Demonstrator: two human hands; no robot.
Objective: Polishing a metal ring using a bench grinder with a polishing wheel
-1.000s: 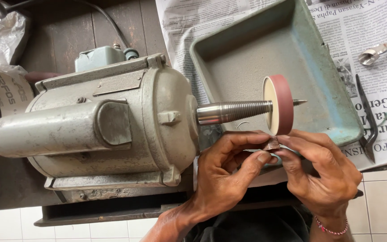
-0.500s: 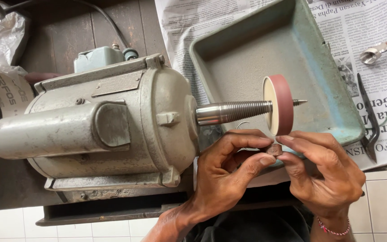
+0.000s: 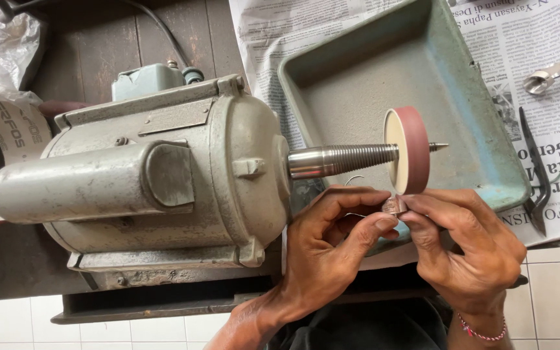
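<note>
I pinch a small shiny metal piece [image 3: 393,205] between my left hand [image 3: 332,249] and right hand [image 3: 468,249], pressing it against the bottom edge of the red wheel [image 3: 415,150] on the big grey motor [image 3: 144,178], so I think the rubbing is underway, not finished.

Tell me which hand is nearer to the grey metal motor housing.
Left. The left hand sits just off the lower right corner of the grey metal motor housing; the right hand is farther right, below the red-rimmed wheel.
</note>
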